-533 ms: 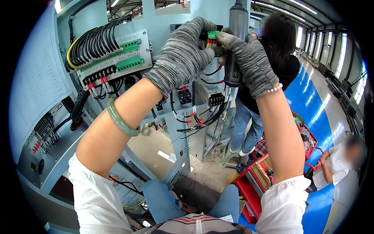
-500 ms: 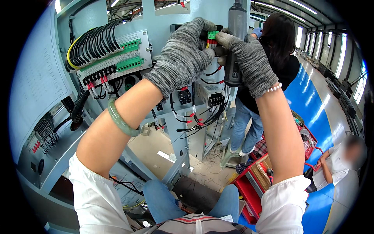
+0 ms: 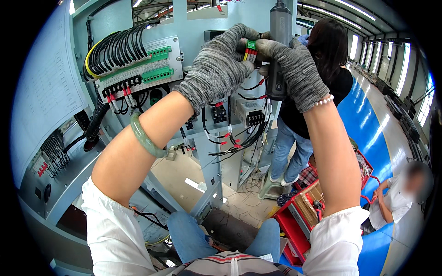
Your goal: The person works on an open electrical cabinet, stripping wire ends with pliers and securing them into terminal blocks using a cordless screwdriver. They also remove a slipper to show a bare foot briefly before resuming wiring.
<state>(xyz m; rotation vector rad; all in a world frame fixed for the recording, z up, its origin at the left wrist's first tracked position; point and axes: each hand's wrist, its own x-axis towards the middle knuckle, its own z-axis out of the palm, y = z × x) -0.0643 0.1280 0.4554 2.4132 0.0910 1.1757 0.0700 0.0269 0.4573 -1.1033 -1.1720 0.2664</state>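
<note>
Both hands wear grey knitted gloves and are raised in front of the cabinet panel. Between their fingertips is a small green terminal plug [image 3: 251, 44], with red-sleeved and yellow wire ends [image 3: 250, 55] coming out below it. My left hand [image 3: 216, 66] is closed round the plug and its wires from the left. From the right, the thumb and finger of my right hand [image 3: 298, 71] pinch the plug's side. A dark grey electric screwdriver [image 3: 280, 25] stands upright in my right hand, partly covered by the fingers; its tip is out of sight.
A terminal board [image 3: 138, 69] with many black wires is on the panel at left. Loose wires with red ends hang below my hands beside a power supply [image 3: 248, 112]. A co-worker [image 3: 327, 60] stands close at right; red toolbox [image 3: 294, 225] below; another person [image 3: 396, 198] far right.
The green plug has tipped slightly between my fingertips, so less of its green body and more of the wire ends show. Both hands keep their hold, and the view has shifted a little.
</note>
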